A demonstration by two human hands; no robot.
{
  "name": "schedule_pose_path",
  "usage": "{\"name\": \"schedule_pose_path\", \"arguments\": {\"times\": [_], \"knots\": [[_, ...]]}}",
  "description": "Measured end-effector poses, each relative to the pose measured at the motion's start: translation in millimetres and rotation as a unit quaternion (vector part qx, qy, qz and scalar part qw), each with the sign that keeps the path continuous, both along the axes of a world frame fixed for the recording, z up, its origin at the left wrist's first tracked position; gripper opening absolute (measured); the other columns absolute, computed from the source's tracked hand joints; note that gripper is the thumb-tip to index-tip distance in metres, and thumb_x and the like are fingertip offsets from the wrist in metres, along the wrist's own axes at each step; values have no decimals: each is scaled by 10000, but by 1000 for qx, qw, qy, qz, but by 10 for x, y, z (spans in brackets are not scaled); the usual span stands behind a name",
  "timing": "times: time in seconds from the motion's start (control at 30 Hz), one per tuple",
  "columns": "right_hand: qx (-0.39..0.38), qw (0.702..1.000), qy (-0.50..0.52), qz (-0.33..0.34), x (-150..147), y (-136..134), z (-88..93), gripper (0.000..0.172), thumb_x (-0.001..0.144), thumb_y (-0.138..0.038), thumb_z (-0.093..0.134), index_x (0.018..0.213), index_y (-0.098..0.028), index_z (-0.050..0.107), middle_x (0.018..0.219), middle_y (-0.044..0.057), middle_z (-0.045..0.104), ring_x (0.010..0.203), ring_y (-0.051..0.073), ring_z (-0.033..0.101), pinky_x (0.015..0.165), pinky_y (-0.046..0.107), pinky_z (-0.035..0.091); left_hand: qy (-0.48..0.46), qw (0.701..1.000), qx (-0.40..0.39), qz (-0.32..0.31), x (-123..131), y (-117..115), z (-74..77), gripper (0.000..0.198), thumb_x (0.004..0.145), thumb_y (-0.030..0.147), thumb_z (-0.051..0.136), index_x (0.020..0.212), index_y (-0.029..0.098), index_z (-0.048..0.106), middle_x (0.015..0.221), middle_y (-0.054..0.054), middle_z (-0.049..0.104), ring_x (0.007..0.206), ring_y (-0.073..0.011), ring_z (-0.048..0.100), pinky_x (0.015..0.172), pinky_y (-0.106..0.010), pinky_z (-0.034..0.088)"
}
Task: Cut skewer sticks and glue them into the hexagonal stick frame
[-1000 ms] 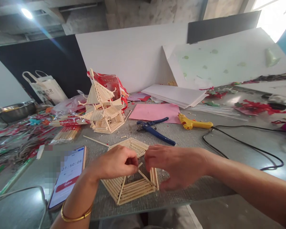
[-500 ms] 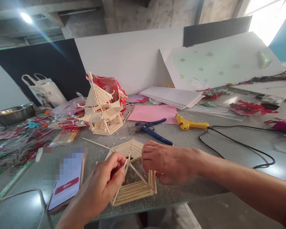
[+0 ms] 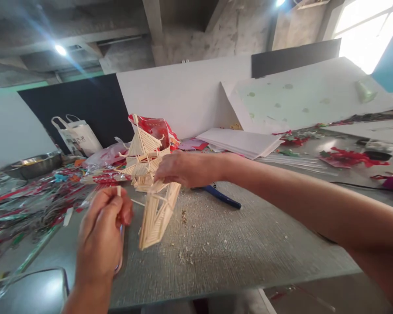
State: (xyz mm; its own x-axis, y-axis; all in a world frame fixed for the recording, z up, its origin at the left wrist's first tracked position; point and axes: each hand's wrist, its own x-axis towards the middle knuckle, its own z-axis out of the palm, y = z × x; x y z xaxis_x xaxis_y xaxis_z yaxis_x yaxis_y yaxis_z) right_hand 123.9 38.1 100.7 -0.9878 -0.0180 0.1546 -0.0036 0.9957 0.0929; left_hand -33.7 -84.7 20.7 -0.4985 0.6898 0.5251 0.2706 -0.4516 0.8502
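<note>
Your right hand (image 3: 183,169) grip holds pale hexagonal stick frame (image 3: 157,214) by top edge; likely light, brittle. Left hand (image 3: 101,226) pinches short wooden stick (image 3: 118,190).

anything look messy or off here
Pale crumbs lie scattered on the table beside the stick frame that the right hand holds on edge; the left hand pinches a short stick. Red scraps litter the table's left end.

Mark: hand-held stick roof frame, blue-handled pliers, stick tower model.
Pale bamboo-stick roof frame (image 3: 156,214): head view, slatted side panel.
Blue-handled pliers (image 3: 223,198): head view, handle.
Pale stick tower model (image 3: 144,145): head view, top roof.
</note>
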Motion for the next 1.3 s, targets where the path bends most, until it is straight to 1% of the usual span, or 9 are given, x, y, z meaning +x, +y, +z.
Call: {"name": "schedule_pose_path", "arguments": {"times": [0.1,0.23,0.33,0.47,0.67,0.77,0.87,1.03,1.3], "knots": [[-34,997,-62,-25,-261,100,215,202,846,-51,407,781,-141,575,806,27,577,695,105,466,628,253,340,-81,995,49,20,-83,-46,4,46,762,221,545,781,185,566,601,33,516,575,-87,482,524,-191,390],[-80,978,-193,-14,-534,212,277,168,803,-53,468,711,-140,579,675,-16,566,568,79,420,538,234,303,-68,996,-12,58,-170,-161,-219,144,771,326,566,837,198,568,767,-1,651,718,-150,605,668,-271,480],[-103,947,-304,7,-728,285,84,191,787,-54,496,626,-125,570,591,-38,563,528,67,409,529,223,293,-19,992,-94,79,-181,-272,-451,230,790,401,541,889,195,576,868,-21,680,772,-172,628,722,-303,494],[-160,924,-347,10,-983,338,-404,169,794,-28,485,742,-73,639,570,-32,583,571,78,481,556,205,328,72,976,-174,114,-174,-449,-713,347,787,512,492,905,198,582,964,-54,684,842,-207,640,732,-319,508],[-158,952,-260,42,-1061,256,-975,209,789,-66,552,969,-90,657,883,35,653,780,96,524,701,191,367,278,928,-196,151,-149,-638,-979,246,841,421,446,942,230,562,959,-46,687,828,-197,646,685,-275,507],[-100,991,-77,32,-800,121,-1101,233,823,-112,520,1021,-119,642,950,84,630,847,130,516,777,248,378,326,921,-146,153,-117,-647,-1049,180,867,331,428,954,229,548,984,-46,675,849,-190,639,740,-283,501],[-93,995,41,-5,-436,-106,-1196,210,861,-149,455,929,-128,653,847,77,612,832,143,507,773,264,388,364,914,-121,134,-101,-624,-1085,150,875,267,423,975,224,526,993,-56,666,870,-183,632,758,-279,500],[-104,991,70,-55,-88,-483,-1369,202,875,-207,445,869,-143,637,777,60,589,754,140,484,686,251,385,429,893,-108,87,-105,-563,-1111,180,862,201,444,1035,205,492,1057,-85,634,971,-180,600,801,-277,499],[-35,994,72,-75,-137,-546,-1490,178,859,-224,446,890,-151,606,758,52,591,736,161,472,672,304,341,466,879,-82,61,-127,-484,-1080,161,855,184,443,996,211,515,1053,-63,636,1024,-184,575,847,-287,492]]}}
